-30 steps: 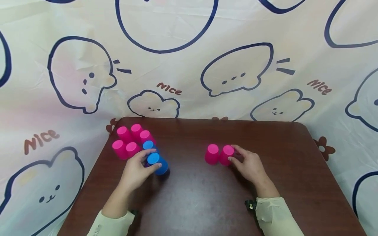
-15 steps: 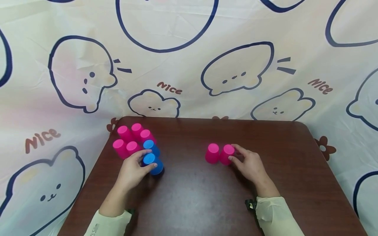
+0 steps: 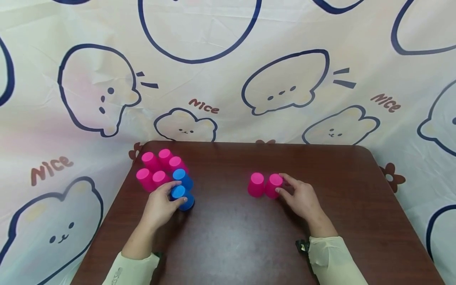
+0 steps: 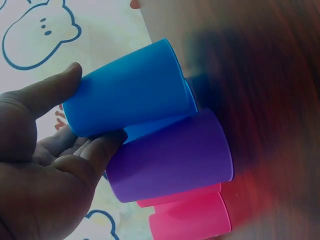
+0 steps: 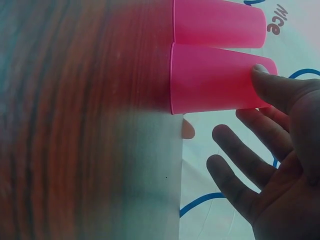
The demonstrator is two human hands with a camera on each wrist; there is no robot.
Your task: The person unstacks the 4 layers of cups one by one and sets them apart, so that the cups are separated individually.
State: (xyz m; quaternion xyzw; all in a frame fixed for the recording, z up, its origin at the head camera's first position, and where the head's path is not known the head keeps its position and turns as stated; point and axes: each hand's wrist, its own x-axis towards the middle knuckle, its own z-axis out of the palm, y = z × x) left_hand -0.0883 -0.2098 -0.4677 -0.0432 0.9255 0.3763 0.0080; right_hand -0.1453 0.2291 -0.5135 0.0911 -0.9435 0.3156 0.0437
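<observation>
My left hand [image 3: 160, 206] pinches the near blue cup [image 3: 182, 198] between thumb and fingers near its top. Behind it stands another blue cup [image 3: 183, 178], bottom up. A purple cup [image 4: 170, 157] sits beside the held one in the left wrist view; the hand hides it from the head view. My right hand [image 3: 301, 200] holds a pink cup [image 3: 273, 187] by thumb and forefinger, its other fingers spread apart in the right wrist view. That cup stands mouth down on the table, right beside a second pink cup [image 3: 255, 185].
A cluster of several upturned pink cups [image 3: 150, 161] stands at the table's back left corner. The brown table [image 3: 228, 237] meets a printed cloth backdrop [image 3: 228, 87] along its far edge and left side.
My left hand has brought the blue cup leftward, close to the other blue cup and the cluster. The right hand and its pink cup stay in place.
</observation>
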